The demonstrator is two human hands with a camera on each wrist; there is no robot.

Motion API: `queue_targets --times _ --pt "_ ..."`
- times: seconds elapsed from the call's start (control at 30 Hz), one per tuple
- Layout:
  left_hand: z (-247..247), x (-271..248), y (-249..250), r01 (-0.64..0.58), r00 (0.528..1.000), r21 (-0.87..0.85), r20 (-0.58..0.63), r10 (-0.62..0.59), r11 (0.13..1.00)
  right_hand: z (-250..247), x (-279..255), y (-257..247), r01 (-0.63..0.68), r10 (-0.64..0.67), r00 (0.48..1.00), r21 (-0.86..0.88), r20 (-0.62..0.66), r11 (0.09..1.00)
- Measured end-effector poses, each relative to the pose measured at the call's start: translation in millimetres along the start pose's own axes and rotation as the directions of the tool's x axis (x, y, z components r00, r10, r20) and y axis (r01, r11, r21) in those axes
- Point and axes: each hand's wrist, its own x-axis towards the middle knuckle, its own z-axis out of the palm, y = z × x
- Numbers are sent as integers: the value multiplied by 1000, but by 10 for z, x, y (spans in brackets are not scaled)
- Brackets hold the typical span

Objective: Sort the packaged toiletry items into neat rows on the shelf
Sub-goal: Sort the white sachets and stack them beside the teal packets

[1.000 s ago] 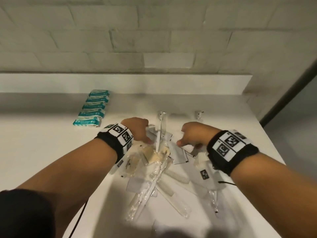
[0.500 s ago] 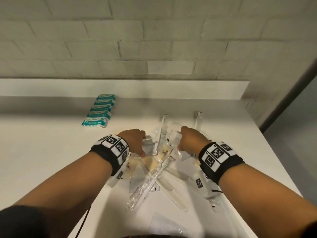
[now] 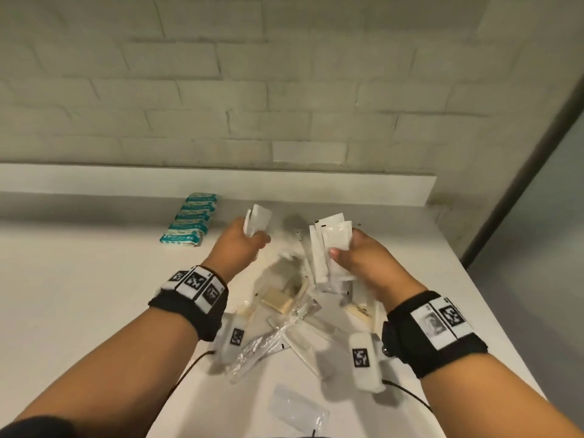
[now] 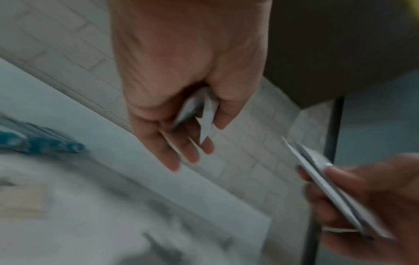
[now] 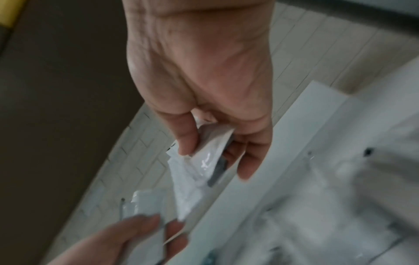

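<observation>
Both hands are raised above the white shelf (image 3: 79, 295). My left hand (image 3: 249, 241) grips a few small white sachets (image 3: 258, 220), seen edge-on between thumb and fingers in the left wrist view (image 4: 201, 114). My right hand (image 3: 343, 252) pinches a fanned stack of several white sachets (image 3: 331, 245), also seen in the right wrist view (image 5: 199, 166). Below and between the hands lies a loose pile of clear-wrapped toiletry items (image 3: 290, 314). A neat row of teal packets (image 3: 189, 224) lies at the back left of the shelf.
A raised white ledge (image 3: 347, 191) runs along the back under a pale brick wall. The shelf's right edge (image 3: 493, 311) drops off beside a dark vertical post (image 3: 518, 191). One clear packet (image 3: 297, 409) lies near the front edge.
Both hands have lifted out of the pile, each carrying white sachets; a second ago they were down among the items. The head view has tilted up a little.
</observation>
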Motion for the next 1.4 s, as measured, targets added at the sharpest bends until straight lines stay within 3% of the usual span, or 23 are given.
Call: queue_targets --times 0.03,0.1,0.17,0.27,0.37,0.47,0.67,0.77,0.87,0.93,1.0,1.03,1.13,1.2,1.23,1.3,1.4 --pt "22 -103 96 24 997 -207 75 -9 978 44 -46 -62 26 -27 1000 105 4 994" --pt "99 -250 210 112 969 -455 247 5 884 146 -115 -175 52 -54 999 296 -3 954" --pt "152 -368 269 204 916 -563 398 46 801 254 -169 -260 71 -68 997 365 -22 928" --pt "211 -507 306 305 841 -628 530 106 716 364 -211 -279 85 -72 996 271 -59 959" --pt "230 -604 238 251 841 -636 517 161 730 408 -227 -233 55 -38 994 177 -100 983" --pt "202 -646 130 223 834 -630 518 188 744 393 -272 -203 41 -20 995 213 -99 976" --pt "145 -641 40 273 869 -662 480 116 698 370 -335 -282 59 -52 998 182 -45 981" --pt "66 -632 44 312 854 -671 509 111 673 357 -365 -387 73 -72 997 208 -14 975" --pt "-32 -615 53 394 821 -660 565 77 639 406 -356 -481 93 -97 995 103 29 990" --pt "-90 -587 43 436 813 -664 581 52 608 432 -273 -490 172 -177 978 -52 -110 984" --pt "-179 -553 23 452 815 -685 578 49 571 466 -214 -505 304 -329 902 -132 -277 944" --pt "-234 -534 13 456 817 -699 574 51 551 497 -213 -522 394 -415 863 -131 -289 910" --pt "-369 -520 24 440 829 -738 553 85 512 642 -266 -487 551 -603 795 -328 -74 767" --pt "-432 -498 18 388 849 -765 513 123 513 754 -267 -395 570 -596 795 -471 111 673" --pt "-452 -488 11 360 856 -768 498 140 530 784 -278 -368 553 -555 817 -483 156 679" --pt "-495 -470 -36 316 869 -745 476 137 587 822 -322 -381 490 -475 868 -386 140 781" --pt "-553 -464 -128 280 885 -706 452 109 650 854 -345 -453 461 -471 882 -157 -31 874"
